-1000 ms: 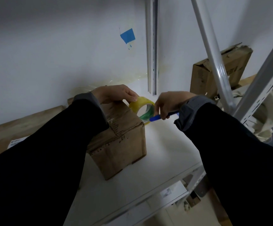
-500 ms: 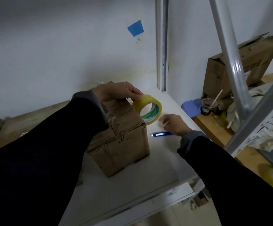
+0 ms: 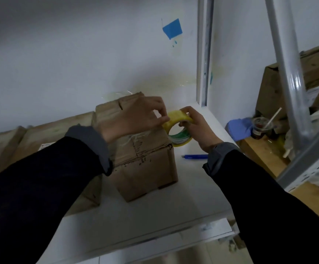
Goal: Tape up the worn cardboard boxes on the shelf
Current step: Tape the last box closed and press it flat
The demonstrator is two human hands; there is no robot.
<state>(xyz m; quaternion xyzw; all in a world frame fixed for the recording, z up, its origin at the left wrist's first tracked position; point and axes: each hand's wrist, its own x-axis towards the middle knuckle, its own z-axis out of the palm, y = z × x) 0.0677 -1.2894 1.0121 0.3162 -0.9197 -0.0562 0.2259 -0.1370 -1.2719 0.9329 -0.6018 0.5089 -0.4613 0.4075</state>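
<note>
My left hand (image 3: 133, 115) and right hand (image 3: 196, 126) both grip the yellow tape roll (image 3: 177, 130) at the worn cardboard box (image 3: 141, 149)'s top right corner, on the shelf (image 3: 173, 216). Next, imo: find tape end w/ thumbnail, pull straight along seam.

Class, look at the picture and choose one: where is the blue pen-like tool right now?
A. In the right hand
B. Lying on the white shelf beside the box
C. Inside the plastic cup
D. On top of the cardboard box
B. The blue tool lies flat on the white shelf beside the cardboard box, below the right hand, which grips the tape roll.
</note>
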